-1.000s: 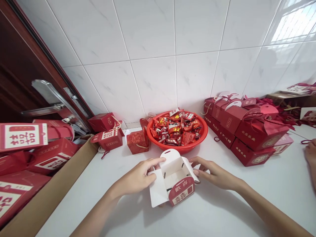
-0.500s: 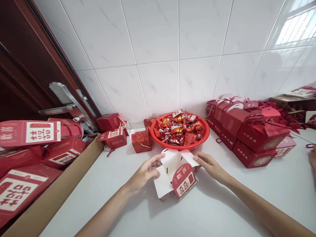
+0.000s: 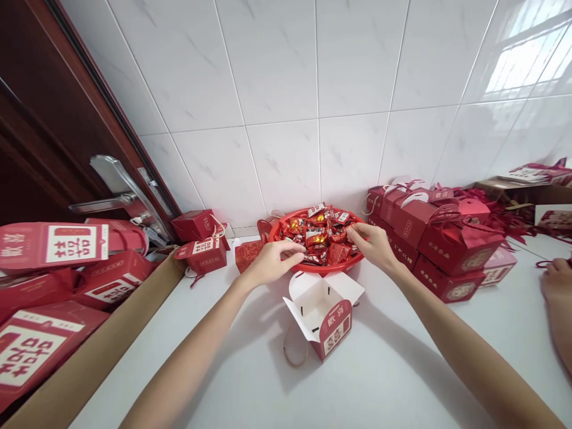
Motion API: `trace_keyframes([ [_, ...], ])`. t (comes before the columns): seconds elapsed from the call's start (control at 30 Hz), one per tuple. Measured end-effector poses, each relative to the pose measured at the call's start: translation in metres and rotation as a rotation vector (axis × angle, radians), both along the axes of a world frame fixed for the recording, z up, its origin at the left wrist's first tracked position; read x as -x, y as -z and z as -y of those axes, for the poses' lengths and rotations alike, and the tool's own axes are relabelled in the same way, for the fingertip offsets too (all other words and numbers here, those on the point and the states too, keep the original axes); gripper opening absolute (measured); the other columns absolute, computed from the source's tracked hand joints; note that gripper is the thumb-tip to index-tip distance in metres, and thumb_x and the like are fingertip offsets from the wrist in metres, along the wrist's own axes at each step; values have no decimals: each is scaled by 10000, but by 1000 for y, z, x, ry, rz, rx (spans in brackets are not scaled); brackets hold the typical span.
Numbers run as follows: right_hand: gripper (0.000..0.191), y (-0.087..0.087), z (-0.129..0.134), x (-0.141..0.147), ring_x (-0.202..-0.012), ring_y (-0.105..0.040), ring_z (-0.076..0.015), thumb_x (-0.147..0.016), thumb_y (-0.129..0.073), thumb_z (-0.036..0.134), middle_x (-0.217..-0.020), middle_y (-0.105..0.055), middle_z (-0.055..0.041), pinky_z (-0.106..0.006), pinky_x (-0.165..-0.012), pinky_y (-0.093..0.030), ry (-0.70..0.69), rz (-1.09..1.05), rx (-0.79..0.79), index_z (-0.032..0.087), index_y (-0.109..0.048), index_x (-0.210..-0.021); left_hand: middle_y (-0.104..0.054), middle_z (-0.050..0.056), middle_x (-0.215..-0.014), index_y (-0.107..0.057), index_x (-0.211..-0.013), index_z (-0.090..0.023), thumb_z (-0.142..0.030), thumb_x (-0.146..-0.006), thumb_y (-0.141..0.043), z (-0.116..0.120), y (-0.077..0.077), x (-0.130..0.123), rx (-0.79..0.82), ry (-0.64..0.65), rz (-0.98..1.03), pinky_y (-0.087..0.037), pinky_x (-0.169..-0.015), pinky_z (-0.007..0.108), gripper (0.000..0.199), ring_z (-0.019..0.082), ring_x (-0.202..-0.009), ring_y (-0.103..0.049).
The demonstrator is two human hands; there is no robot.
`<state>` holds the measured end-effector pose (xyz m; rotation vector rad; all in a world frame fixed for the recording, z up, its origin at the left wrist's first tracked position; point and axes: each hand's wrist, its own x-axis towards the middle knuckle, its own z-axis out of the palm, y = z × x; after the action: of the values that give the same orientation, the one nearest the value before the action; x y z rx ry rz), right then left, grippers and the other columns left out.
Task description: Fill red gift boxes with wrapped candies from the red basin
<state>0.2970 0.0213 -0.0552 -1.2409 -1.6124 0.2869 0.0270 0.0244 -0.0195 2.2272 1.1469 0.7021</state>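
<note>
An open red-and-white gift box (image 3: pixel 325 313) stands upright on the white table, its top flaps spread and its inside showing bare. Behind it is a red plastic basin (image 3: pixel 328 268) heaped with wrapped candies (image 3: pixel 316 235). My left hand (image 3: pixel 274 261) reaches over the basin's left front edge, thumb and fingers apart, with nothing seen in them. At the basin's right side my right hand (image 3: pixel 373 243) has thumb and fingertips pinched on a wrapped candy, partly hidden by the fingers. Neither hand touches the box. A cord handle (image 3: pixel 295 351) hangs at its left side.
Closed red gift boxes (image 3: pixel 451 238) are stacked at right. A cardboard carton (image 3: pixel 102 325) holds several more at left, beside a door handle (image 3: pixel 107 185). Small red boxes (image 3: pixel 205 253) sit near the tiled wall (image 3: pixel 281 161). Another person's hand (image 3: pixel 558 283) rests at the right edge.
Both hands have let go of the gift box flaps and moved forward to the candies in the basin. The box now stands by itself on the table.
</note>
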Motion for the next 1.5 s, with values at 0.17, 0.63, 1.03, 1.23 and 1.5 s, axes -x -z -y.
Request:
trace_keyframes([
  [0.17, 272, 3, -41, 17, -549, -524, -135, -796, -553, 348, -547, -582, 1, -251, -558, -397, -67, -7, 69, 196, -545, -570, -760, 95, -1141, -764, -1081, -186, -440, -869, -560, -41, 0, -37, 103, 118, -529, -500, -863, 311, 388, 271, -1026, -694],
  [0.63, 166, 22, -63, 13, -607, -624, -171, -784, -631, 325, -660, -676, -29, -281, -599, -494, -204, -56, 272, 185, -629, -693, -761, 81, -999, -749, -996, -201, -442, -630, -742, -74, 22, -63, 114, 100, -619, -441, -681, 277, 438, 281, -901, -673],
  [1.03, 259, 19, -53, 10, -721, -641, -186, -827, -632, 432, -776, -722, -37, -292, -661, -492, -349, 66, 299, 182, -690, -789, -639, -23, -596, -643, -622, -193, -320, -662, -719, -80, 39, -54, 365, -89, 34, -392, -572, 265, 154, 162, -611, -565],
  [1.23, 218, 14, -48, 8, -975, -687, -248, -808, -677, 353, -1028, -749, -82, -369, -888, -521, -454, 83, 321, 185, -716, -943, -742, 34, -768, -691, -805, -153, -385, -617, -854, -82, 40, -52, 516, -143, 528, -520, -775, 317, 340, 210, -804, -686],
  [1.5, 343, 9, -45, 12, -875, -695, -229, -764, -745, 444, -940, -752, -66, -330, -757, -549, -591, 23, 386, 171, -661, -955, -768, 86, -807, -732, -899, -118, -503, -633, -877, -81, 42, -49, 637, 74, 701, -561, -830, 382, 490, 243, -822, -719],
])
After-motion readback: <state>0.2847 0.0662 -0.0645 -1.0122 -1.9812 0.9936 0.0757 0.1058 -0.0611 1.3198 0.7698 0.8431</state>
